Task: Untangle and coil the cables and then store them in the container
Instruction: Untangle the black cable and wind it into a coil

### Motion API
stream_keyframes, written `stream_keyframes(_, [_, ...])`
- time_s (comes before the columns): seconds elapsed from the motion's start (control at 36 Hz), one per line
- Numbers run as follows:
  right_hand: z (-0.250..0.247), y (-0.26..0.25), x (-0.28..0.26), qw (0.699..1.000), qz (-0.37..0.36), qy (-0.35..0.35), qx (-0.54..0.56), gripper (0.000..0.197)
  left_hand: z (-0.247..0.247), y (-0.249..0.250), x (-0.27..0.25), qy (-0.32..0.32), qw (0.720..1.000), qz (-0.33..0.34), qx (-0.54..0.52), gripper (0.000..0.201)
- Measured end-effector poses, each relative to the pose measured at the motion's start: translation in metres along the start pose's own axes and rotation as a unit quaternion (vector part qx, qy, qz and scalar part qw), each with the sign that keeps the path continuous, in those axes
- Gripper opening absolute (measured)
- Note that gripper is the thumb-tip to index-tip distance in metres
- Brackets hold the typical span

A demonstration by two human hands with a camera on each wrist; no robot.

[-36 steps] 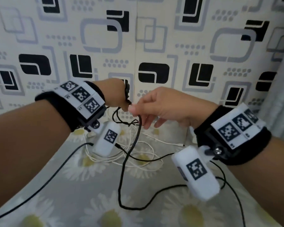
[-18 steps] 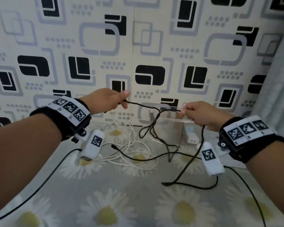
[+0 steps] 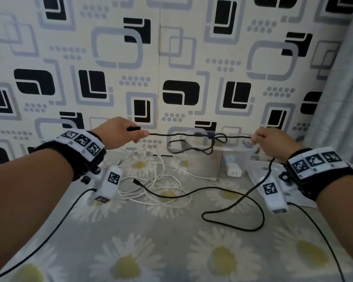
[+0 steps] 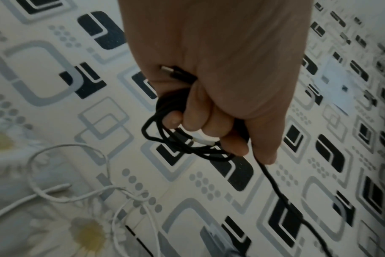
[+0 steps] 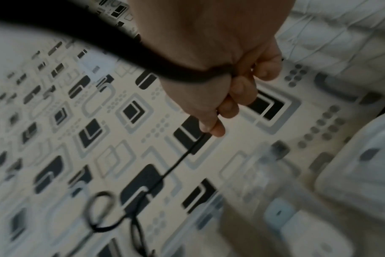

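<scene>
Inside clear container [image 3: 214, 157]: white charger [image 3: 234, 171]

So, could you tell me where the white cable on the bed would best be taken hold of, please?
Probably at its loose end with the small plug, which lies clear of the heap on the right. Come from above with a thumb-and-finger grip. The white cable is piled in loops and a black cable crosses over it, so a grab in the middle would likely drag both.
</scene>
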State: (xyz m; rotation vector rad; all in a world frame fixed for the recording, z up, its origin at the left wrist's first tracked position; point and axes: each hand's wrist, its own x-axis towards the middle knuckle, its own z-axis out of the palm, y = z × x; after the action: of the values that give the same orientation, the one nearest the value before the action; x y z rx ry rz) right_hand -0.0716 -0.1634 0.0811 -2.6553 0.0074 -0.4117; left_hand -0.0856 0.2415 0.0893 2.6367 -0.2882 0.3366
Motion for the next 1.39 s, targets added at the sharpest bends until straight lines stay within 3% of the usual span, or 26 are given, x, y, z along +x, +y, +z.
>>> stream_keyframes(0.08, [-0.006,0.027,0.002,0.998,0.043,0.002,-0.038,0.026,-0.006,-0.014,-0.001,0.028,0.999,-0.028,0.007,0.049])
stream_keyframes(0.22, [-0.001,0.050,-0.002,0.989,0.082,-0.056,-0.108,0.020,-0.009,-0.027,-0.002,0.063,0.995,-0.070,0.012,0.052])
stream_keyframes(0.36, [0.016,0.039,-0.009,0.965,0.049,-0.172,-0.194,0.023,-0.001,-0.015,0.000,0.083,0.993,-0.060,-0.054,0.052])
stream_keyframes(0.44, [0.021,0.029,-0.017,0.952,-0.005,-0.231,-0.202,0.012,0.002,0.000,-0.001,0.083,0.992,-0.035,-0.087,0.053])
stream_keyframes(0.53, [0.021,0.016,-0.021,0.949,-0.021,-0.270,-0.160,0.017,0.001,0.015,-0.003,0.081,0.986,-0.005,-0.148,0.052])
stream_keyframes(0.64, [0.014,-0.014,-0.024,0.970,-0.062,-0.233,-0.027,0.027,0.001,0.029,-0.006,0.058,0.975,0.012,-0.212,0.050])
stream_keyframes(0.72, [0.005,-0.048,-0.031,0.966,-0.097,-0.237,0.042,0.034,0.004,0.044,-0.009,0.026,0.976,0.026,-0.213,0.051])
stream_keyframes(0.94, [-0.009,-0.110,-0.052,0.940,-0.146,-0.297,0.085,0.031,0.013,0.066,-0.013,0.011,0.983,0.035,-0.180,0.055])
stream_keyframes(1.11, [0.025,-0.128,-0.061,0.930,-0.171,-0.318,0.064,0.059,0.016,0.075,-0.014,0.011,0.973,0.027,-0.230,0.054])
stream_keyframes(1.28, [0.046,-0.129,-0.067,0.907,-0.189,-0.355,0.128,0.026,0.011,0.077,-0.016,0.033,0.967,0.018,-0.252,0.054])
stream_keyframes(1.39, [0.050,-0.128,-0.067,0.880,-0.155,-0.381,0.236,0.002,0.008,0.069,-0.015,0.042,0.964,-0.003,-0.261,0.055])
